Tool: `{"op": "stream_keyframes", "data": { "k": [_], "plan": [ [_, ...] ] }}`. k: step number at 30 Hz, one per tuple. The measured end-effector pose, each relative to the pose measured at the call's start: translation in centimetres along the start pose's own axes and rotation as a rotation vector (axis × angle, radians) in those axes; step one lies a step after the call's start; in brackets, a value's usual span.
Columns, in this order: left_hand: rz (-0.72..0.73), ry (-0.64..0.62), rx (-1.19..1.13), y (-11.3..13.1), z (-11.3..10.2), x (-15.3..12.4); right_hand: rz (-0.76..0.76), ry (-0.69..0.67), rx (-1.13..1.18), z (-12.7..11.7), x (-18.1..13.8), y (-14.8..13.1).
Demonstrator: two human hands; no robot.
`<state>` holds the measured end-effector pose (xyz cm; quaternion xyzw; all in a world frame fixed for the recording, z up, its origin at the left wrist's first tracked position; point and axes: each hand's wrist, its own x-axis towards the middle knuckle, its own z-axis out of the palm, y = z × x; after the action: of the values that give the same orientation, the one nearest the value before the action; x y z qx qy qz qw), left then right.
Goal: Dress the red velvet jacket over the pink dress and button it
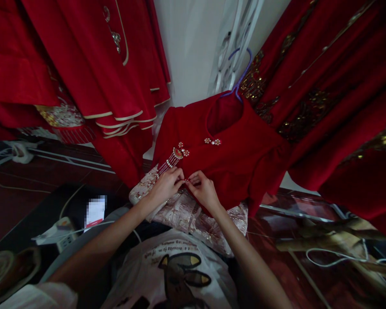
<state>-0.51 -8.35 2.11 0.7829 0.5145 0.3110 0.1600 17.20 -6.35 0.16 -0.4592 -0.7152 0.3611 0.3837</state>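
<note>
A red velvet top (231, 150) hangs on a purple hanger (241, 75) in front of me, over a pale brocade skirt (193, 216). It carries a pearl button (212, 141) and a pearl clasp with a beaded tassel (175, 156). My left hand (165, 184) and my right hand (203, 189) meet at the top's front edge just below the tassel. Both pinch the cloth and a small fastening there, fingertips nearly touching. The fastening itself is too small to make out.
Red embroidered garments hang at the left (83, 56) and at the right (334, 94), close on both sides. A power strip (59, 234) with a white cable lies on the floor at lower left. More white cable (337, 257) runs over the dark floor at lower right.
</note>
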Motion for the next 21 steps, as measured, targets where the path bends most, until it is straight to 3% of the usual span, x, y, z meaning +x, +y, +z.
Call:
{"op": "stream_keyframes", "data": {
  "k": [4,9,12,16,21],
  "plan": [
    [-0.004,0.025,-0.051,0.3,-1.0,0.3,0.038,-0.106,0.008,-1.7,0.2,-0.4],
    [0.138,0.201,0.158,1.1,-5.5,3.9,0.097,-0.306,0.11,-5.7,-0.3,-2.1],
    [0.331,0.019,0.349,1.1,-8.3,7.0,0.064,-0.343,0.128,-7.4,-0.7,-2.9],
    [0.466,-0.228,0.374,0.4,-10.1,9.8,0.044,-0.308,0.108,-7.7,-0.8,-3.3],
    [0.526,-0.248,0.285,-0.2,-10.4,10.6,0.043,-0.3,0.11,-6.4,-0.9,-3.8]
  ]
}}
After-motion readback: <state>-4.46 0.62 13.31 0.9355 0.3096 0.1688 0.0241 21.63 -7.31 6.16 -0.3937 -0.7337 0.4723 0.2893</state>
